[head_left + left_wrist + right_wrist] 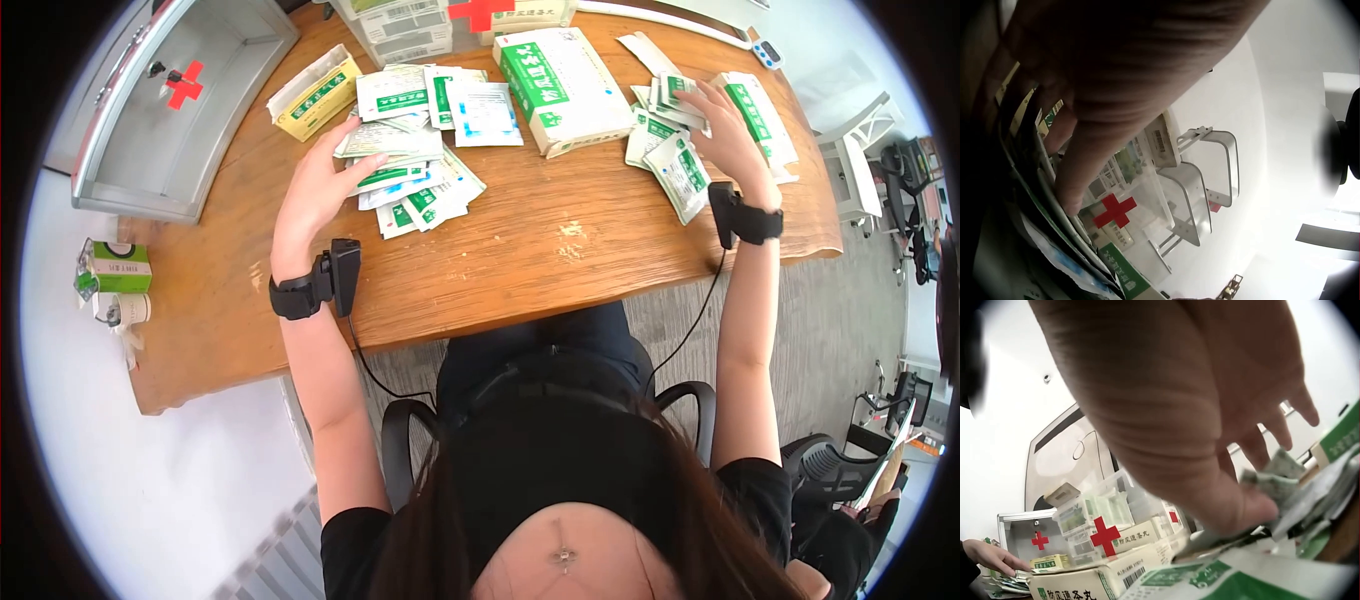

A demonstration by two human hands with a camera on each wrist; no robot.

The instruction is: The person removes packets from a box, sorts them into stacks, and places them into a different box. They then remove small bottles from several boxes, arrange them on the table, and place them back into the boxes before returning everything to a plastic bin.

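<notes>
My left hand (318, 192) rests on the left edge of a loose pile of green-and-white sachets (440, 205). Its thumb (1072, 194) lies straight across the upper sachets in the left wrist view. Over a smaller sachet pile (680, 175) at the right, my right hand (730, 140) reaches with spread fingers. In the right wrist view its thumb (1250, 509) is close beside a blurred small sachet (1282, 472). A blue-and-white sachet (487, 115) lies on the left pile's right side.
A large green-and-white medicine box (565, 90) lies between the piles. A yellow box (315, 95) stands left, near an aluminium case (140, 205) with a red cross. Clear storage boxes (405, 30) stand behind. Another box (757, 125) lies beyond my right hand on the wooden table (520, 265).
</notes>
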